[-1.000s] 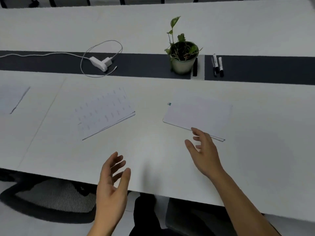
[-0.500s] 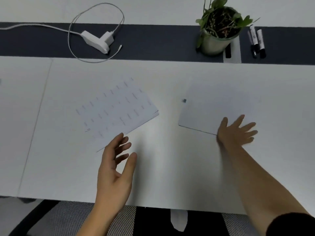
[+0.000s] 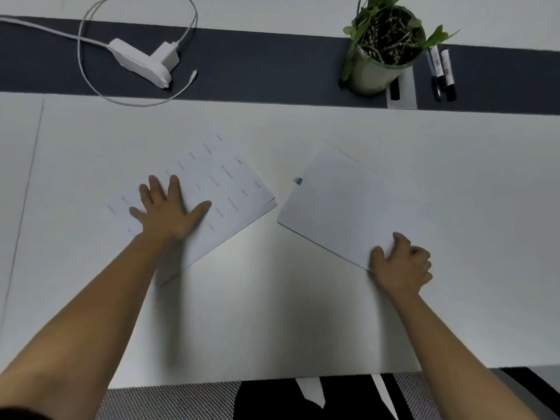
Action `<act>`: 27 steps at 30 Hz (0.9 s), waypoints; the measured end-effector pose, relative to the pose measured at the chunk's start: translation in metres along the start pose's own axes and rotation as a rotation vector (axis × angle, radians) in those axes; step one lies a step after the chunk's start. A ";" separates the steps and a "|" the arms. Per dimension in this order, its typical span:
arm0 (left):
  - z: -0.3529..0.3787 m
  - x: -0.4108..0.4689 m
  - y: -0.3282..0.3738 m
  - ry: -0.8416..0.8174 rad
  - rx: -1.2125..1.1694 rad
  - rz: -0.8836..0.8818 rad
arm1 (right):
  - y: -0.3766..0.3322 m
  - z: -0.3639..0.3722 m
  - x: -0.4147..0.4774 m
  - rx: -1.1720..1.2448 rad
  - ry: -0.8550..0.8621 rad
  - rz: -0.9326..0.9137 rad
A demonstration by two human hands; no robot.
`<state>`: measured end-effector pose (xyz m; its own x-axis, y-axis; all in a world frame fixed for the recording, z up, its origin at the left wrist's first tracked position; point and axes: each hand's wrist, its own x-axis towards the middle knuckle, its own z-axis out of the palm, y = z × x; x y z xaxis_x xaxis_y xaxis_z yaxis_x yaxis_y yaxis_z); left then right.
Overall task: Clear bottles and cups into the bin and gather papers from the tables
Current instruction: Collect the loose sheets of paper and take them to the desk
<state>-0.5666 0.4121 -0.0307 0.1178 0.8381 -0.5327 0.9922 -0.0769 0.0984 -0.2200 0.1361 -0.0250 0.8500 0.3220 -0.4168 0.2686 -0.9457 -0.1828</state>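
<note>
Two paper stacks lie on the white table [image 3: 272, 313]. The printed stack [image 3: 224, 189] is left of centre, and my left hand [image 3: 168, 209] lies flat on it with fingers spread. The plain white stack [image 3: 342, 204], held by a small teal clip at its left edge, sits to the right. My right hand [image 3: 400, 263] is at that stack's near right corner, fingers curled and thumb on the sheet, gripping the corner.
A potted plant [image 3: 381, 47] stands on the dark centre strip, with two markers [image 3: 442, 72] to its right. A white charger and looped cable [image 3: 142, 60] lie at the back left. A mesh chair seat [image 3: 169, 401] shows below the table's near edge.
My left hand moved forward from the table's front and came down flat on the printed stack. My right hand went from lying flat on the plain stack to curling round its near corner.
</note>
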 end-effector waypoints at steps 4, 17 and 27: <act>0.033 -0.023 -0.012 -0.012 0.166 0.182 | -0.004 -0.019 0.023 -0.090 -0.018 -0.170; 0.031 -0.067 -0.025 -0.157 0.460 0.451 | -0.029 -0.017 0.043 -0.184 -0.121 -0.284; 0.116 -0.207 0.013 0.124 -0.707 -0.779 | -0.024 -0.020 0.021 -0.067 -0.206 -0.329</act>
<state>-0.5736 0.1744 -0.0167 -0.5852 0.5728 -0.5740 0.5374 0.8040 0.2545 -0.2001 0.1645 -0.0117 0.6064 0.6043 -0.5168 0.5468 -0.7888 -0.2807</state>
